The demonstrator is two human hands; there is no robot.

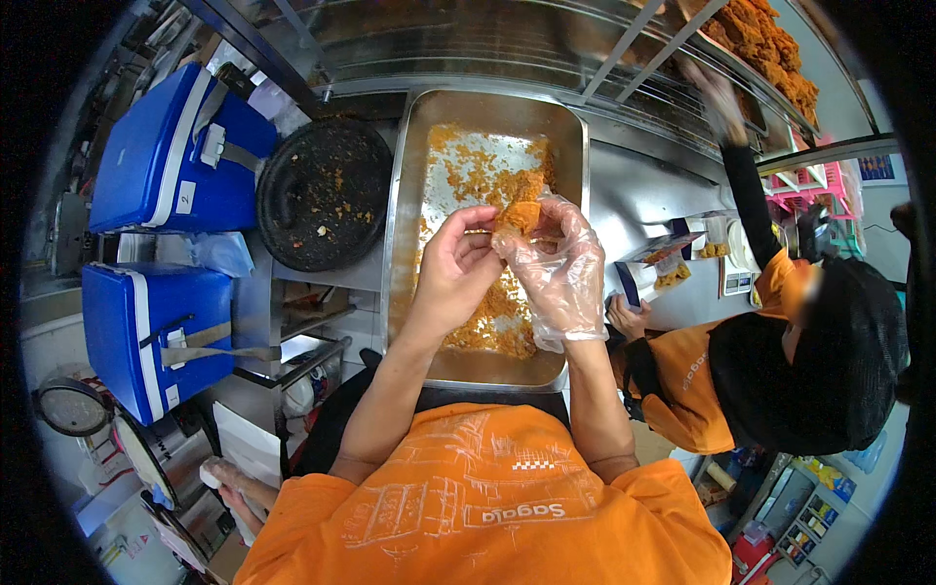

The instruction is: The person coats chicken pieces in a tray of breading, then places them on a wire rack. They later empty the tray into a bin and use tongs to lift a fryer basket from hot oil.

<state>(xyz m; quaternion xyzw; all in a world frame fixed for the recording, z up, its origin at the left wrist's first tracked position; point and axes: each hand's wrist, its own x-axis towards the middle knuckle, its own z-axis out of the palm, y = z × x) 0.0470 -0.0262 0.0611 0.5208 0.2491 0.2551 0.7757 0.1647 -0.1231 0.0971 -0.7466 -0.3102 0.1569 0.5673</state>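
Note:
A piece of battered fried food, likely chicken [521, 212], is held up over a deep stainless-steel tray [488, 373]. My right hand [559, 270] wears a clear, loose plastic glove and grips the piece from the right. Bare, my left hand [464, 274] meets it from the left, with thumb and fingertips at its edge. The glove and fingers hide part of the piece. Orange fried crumbs [457, 157] lie scattered over the bottom of the tray, more thickly below my hands.
Left of the tray sits a round black pan [325, 194] with crumbs. Two blue cooler boxes [164, 150] stand farther left. At right, a co-worker [731, 380] reaches toward the rack, near open food boxes [654, 270] and a scale [738, 278]. Fried pieces [764, 55] are heaped above.

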